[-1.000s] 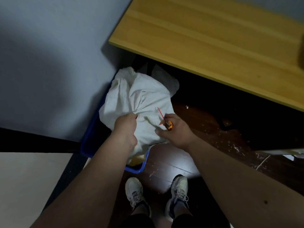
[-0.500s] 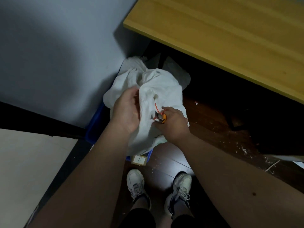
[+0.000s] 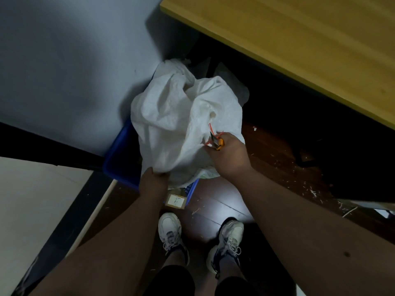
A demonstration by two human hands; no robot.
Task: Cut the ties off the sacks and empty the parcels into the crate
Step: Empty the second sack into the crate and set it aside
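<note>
Head view: the white sack [image 3: 171, 124] is lying slumped over the blue crate [image 3: 119, 165] against the wall, the left hand [image 3: 152, 180] is gripping its lower edge, and the right hand [image 3: 229, 155] is curling round an orange-handled cutter [image 3: 219, 143] and the orange tie [image 3: 213, 133] at the sack's side. A small cardboard parcel [image 3: 176, 200] is resting at the crate's near corner. The sack is looking thin, soft and limp, so gathering a bunched fold at the edge is probably giving the surest hold for tipping.
</note>
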